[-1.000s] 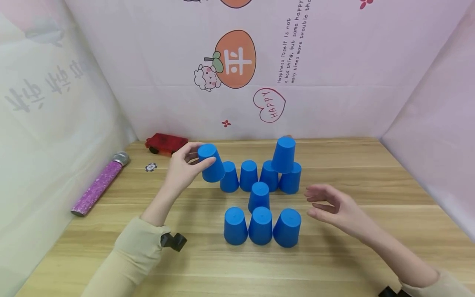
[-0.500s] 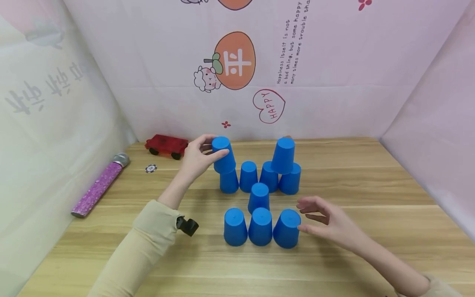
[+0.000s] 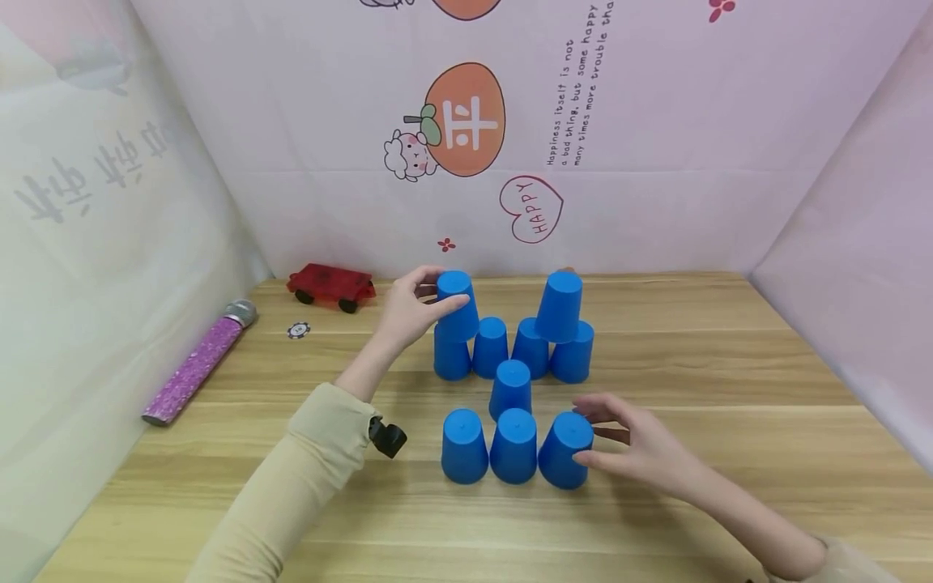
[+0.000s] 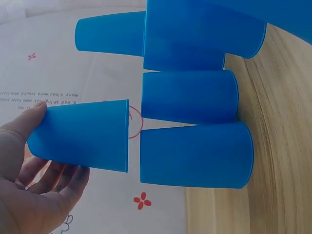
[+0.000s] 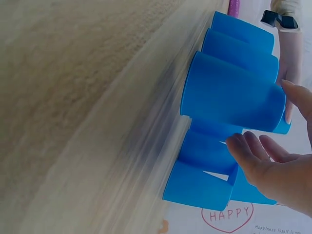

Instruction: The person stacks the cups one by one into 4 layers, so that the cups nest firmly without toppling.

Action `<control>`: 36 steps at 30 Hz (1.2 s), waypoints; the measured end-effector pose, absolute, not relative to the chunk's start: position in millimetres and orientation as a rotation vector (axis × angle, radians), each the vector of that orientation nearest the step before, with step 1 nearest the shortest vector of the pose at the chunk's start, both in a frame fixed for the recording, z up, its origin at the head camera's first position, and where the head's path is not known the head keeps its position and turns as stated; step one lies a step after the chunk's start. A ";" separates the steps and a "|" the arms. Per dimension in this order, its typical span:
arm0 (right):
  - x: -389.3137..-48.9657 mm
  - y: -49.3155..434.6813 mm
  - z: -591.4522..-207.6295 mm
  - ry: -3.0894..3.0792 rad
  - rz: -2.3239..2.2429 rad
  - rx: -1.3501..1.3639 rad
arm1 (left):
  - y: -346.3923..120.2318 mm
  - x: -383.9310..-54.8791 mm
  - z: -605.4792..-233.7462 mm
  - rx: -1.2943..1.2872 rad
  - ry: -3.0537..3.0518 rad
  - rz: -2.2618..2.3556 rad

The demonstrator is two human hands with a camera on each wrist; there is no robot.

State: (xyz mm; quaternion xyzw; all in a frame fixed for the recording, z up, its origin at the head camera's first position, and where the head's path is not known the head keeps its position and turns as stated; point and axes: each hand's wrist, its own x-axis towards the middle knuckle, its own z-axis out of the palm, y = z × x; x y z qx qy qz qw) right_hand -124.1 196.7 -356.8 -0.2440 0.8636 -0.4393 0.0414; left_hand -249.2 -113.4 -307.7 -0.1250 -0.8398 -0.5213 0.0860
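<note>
My left hand (image 3: 408, 314) holds an upside-down blue cup (image 3: 459, 312) between thumb and fingers. It hangs over the two left cups of the back row; the left wrist view shows a narrow gap between the held cup's rim (image 4: 127, 136) and the cups beneath. Another cup (image 3: 560, 308) sits across the back row's right pair. A single cup (image 3: 509, 392) stands between the rows. In front are three cups side by side. My right hand (image 3: 645, 447) is around the rightmost cup (image 3: 560, 457), its thumb close to the cup's side and its fingers relaxed; contact is unclear.
A red toy car (image 3: 331, 285) lies at the back left beside a small round chip (image 3: 298, 330). A glittery pink microphone (image 3: 197, 364) lies along the left wall. Printed white cloth (image 3: 641, 210) encloses the wooden table (image 3: 729, 364) behind and at the sides.
My left hand has carried its cup rightward and over the back row's left pair. My right hand has moved left and down to the front right cup.
</note>
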 end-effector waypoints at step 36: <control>-128.3 191.2 -357.0 2.651 -1.320 -0.765 | -98.1 -258.9 -313.5 -0.395 -2.516 -1.539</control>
